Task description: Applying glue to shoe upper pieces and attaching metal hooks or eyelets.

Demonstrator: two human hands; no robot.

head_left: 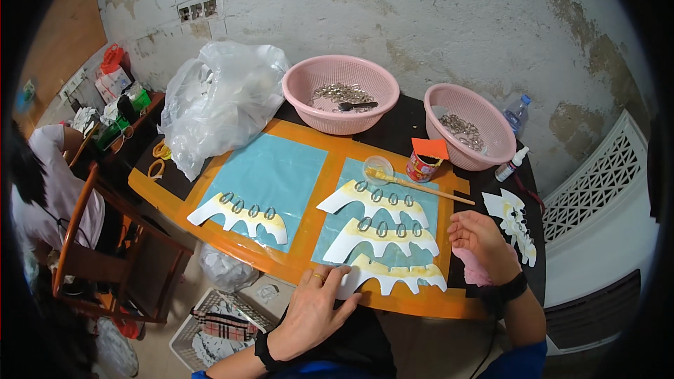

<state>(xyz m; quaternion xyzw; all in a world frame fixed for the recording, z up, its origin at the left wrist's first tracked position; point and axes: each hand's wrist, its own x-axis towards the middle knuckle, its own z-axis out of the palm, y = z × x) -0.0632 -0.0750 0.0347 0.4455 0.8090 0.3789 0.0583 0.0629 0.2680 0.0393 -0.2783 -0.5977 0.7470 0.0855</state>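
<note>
Both hands sit low in the frame: the left hand (316, 305) lies flat, fingers spread, pressing the nearest white cut-out piece (393, 275) at the tabletop's (298, 228) near edge, while the right hand (479, 235) hovers loosely curled, holding nothing, just right of the blue sheet (382, 221). That piece shows a yellow glue band and no rings yet; a slip of the palm could smear glue or nudge the ringed pieces (379, 217) just above it. The brush (418, 184) rests across a small cup, near a tin (423, 166), and could roll. Beyond stand two pink baskets (340, 95), a plastic bag (221, 102), a peeling wall and another person at lower left.
</note>
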